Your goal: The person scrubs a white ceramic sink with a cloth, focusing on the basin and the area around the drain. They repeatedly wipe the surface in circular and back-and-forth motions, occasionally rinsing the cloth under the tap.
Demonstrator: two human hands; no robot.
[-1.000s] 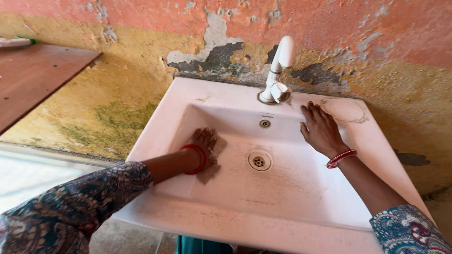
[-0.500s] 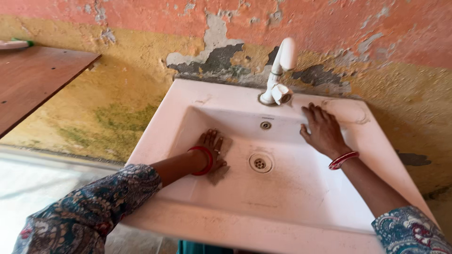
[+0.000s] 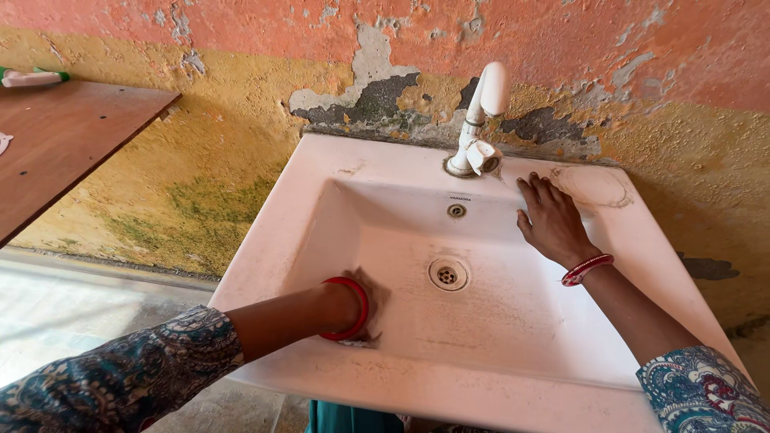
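Head view: the left hand [image 3: 362,309] presses a brownish scrubbing pad [image 3: 370,321] flat against the near-left floor of the white ceramic basin [image 3: 513,321], lower centre of the frame, fingers mostly hidden behind the wrist and red bangle [image 3: 346,309]. The metal drain [image 3: 447,275] lies just right of and beyond that hand, nearer to it than to the right hand [image 3: 552,224], which rests spread and empty on the basin's back ledge beside the white tap [image 3: 480,120]. The basin is smooth and grimy; the wall [image 3: 241,144] is rough and peeling.
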